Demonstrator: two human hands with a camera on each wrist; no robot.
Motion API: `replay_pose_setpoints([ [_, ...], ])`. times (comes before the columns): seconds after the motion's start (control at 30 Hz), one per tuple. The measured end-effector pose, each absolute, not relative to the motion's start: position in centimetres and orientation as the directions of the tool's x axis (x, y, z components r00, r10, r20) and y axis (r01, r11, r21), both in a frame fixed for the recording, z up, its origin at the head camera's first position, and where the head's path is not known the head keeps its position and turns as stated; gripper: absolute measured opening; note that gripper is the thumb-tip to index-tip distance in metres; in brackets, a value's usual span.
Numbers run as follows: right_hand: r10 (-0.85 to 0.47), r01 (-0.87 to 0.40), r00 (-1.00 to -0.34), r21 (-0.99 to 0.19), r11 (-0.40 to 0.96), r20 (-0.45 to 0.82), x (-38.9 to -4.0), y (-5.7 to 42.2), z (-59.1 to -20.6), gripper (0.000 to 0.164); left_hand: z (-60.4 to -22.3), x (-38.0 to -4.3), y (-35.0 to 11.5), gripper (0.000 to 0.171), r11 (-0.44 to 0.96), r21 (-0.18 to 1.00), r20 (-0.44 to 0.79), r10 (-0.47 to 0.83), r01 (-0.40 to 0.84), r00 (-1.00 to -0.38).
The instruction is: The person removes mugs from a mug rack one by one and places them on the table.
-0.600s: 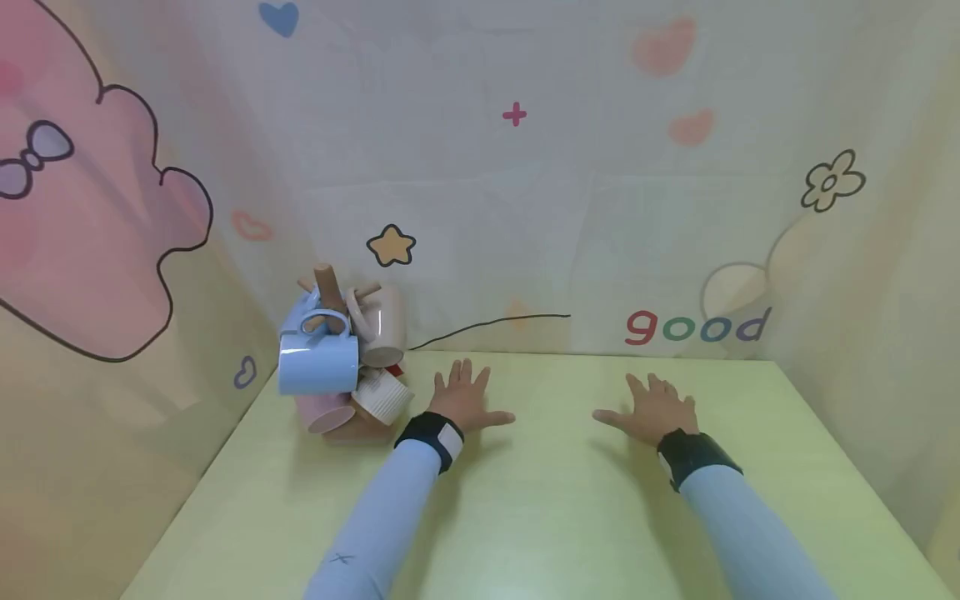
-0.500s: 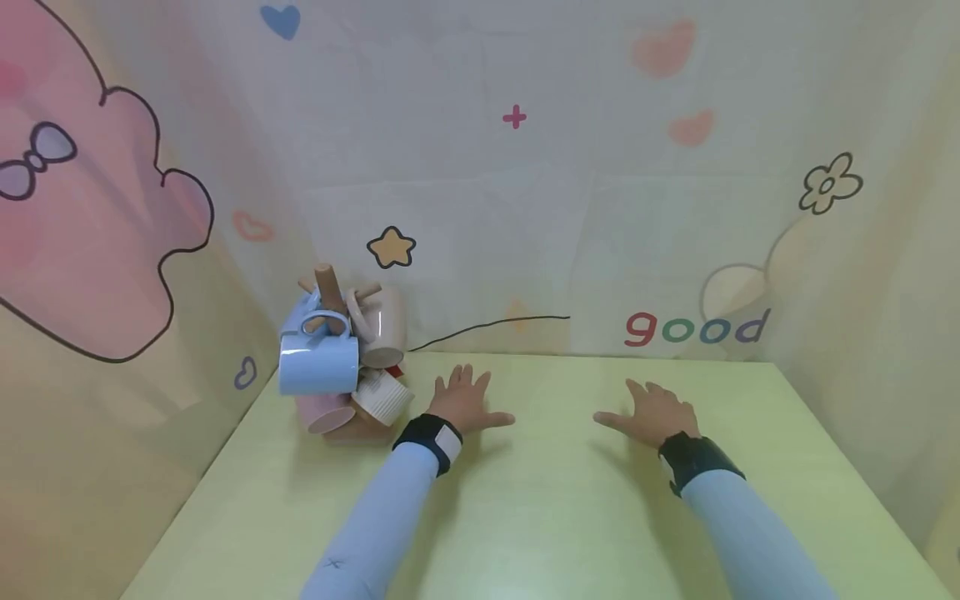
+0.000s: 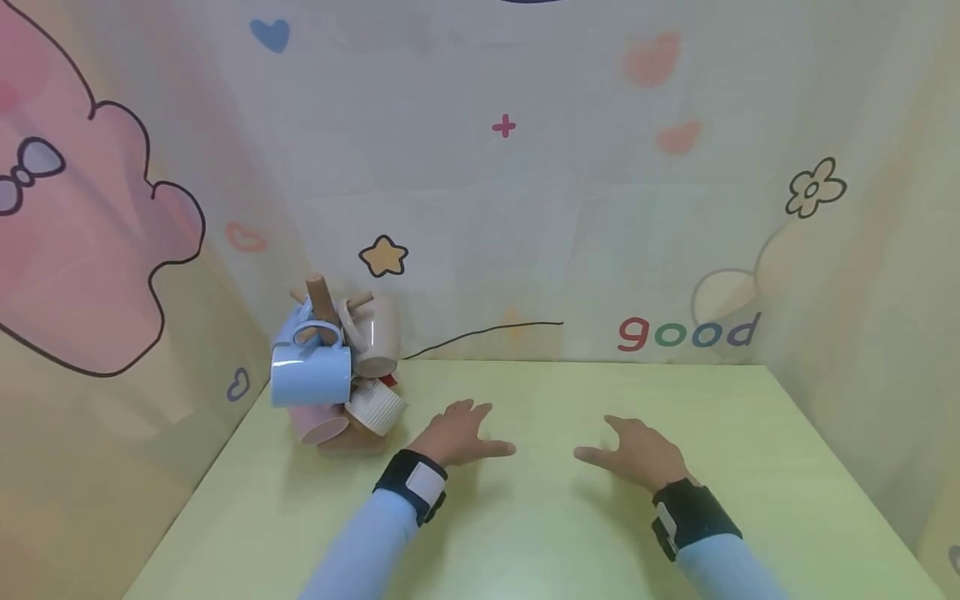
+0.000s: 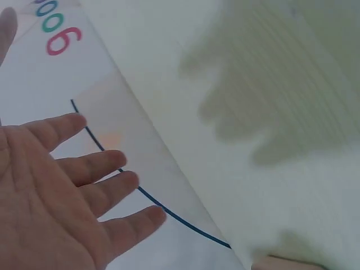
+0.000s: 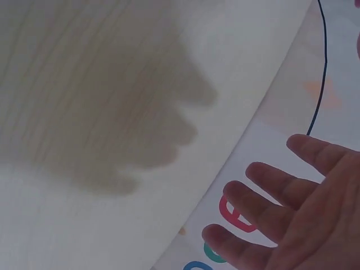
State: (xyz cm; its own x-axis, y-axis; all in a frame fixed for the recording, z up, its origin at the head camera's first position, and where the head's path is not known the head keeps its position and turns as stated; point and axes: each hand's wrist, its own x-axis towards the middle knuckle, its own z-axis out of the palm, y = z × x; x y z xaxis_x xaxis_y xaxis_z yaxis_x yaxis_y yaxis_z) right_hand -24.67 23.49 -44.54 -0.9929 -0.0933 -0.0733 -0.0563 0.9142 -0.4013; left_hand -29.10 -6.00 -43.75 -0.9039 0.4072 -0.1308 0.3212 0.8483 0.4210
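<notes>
My left hand hovers over the table with fingers spread and nothing held, just right of a mug rack. My right hand is likewise held above the table to the right, its fingers extended and the thumb pointing inward. On the wooden mug rack hang several mugs: a light blue mug at the front, a beige mug on the right, a pink mug low down and a white ribbed mug beside it. Another blue mug behind is partly hidden. Both wrist views show bare palms over shadows.
The pale yellow-green table reaches back to a cloth backdrop printed with hearts, a star and the word "good". More printed cloth encloses the left and right sides. The rack stands near the table's left back corner.
Both hands have drawn back toward the body and sit lower in the head view; the right has also come slightly inward. The head view has shifted a little. The mugs stay on the rack.
</notes>
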Motion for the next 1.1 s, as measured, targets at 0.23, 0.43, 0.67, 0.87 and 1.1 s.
replay_pose_setpoints([
  [0.23, -0.065, -0.011, -0.991, -0.407, 0.913, -0.12, -22.1, 22.9, -45.0, 0.1, -43.9, -26.6, -6.9, 0.087, 0.827, 0.488, -0.155, 0.398, 0.28, -0.904],
  [0.43, -0.055, 0.02, -0.985, -0.429, 0.903, -0.163, -20.0, 22.4, -45.5, 0.097, -44.1, -25.0, -8.2, 0.086, 0.785, 0.558, -0.146, 0.413, 0.27, -0.899],
  [0.67, -0.089, 0.004, -0.974, -0.41, 0.912, -0.208, -18.8, 21.8, -45.6, 0.092, -44.2, -23.1, -10.7, 0.083, 0.704, 0.679, -0.115, 0.381, 0.207, -0.917],
  [0.87, -0.115, -0.014, -0.969, -0.418, 0.908, -0.218, -18.4, 21.4, -45.3, 0.091, -44.1, -22.1, -12.8, 0.078, 0.667, 0.735, -0.106, 0.29, 0.122, -0.951],
  [1.1, -0.116, -0.02, -0.97, -0.407, 0.913, -0.213, -18.3, 21.5, -45.1, 0.089, -43.6, -22.3, -14.8, 0.079, 0.598, 0.798, -0.046, 0.178, 0.071, -0.983],
])
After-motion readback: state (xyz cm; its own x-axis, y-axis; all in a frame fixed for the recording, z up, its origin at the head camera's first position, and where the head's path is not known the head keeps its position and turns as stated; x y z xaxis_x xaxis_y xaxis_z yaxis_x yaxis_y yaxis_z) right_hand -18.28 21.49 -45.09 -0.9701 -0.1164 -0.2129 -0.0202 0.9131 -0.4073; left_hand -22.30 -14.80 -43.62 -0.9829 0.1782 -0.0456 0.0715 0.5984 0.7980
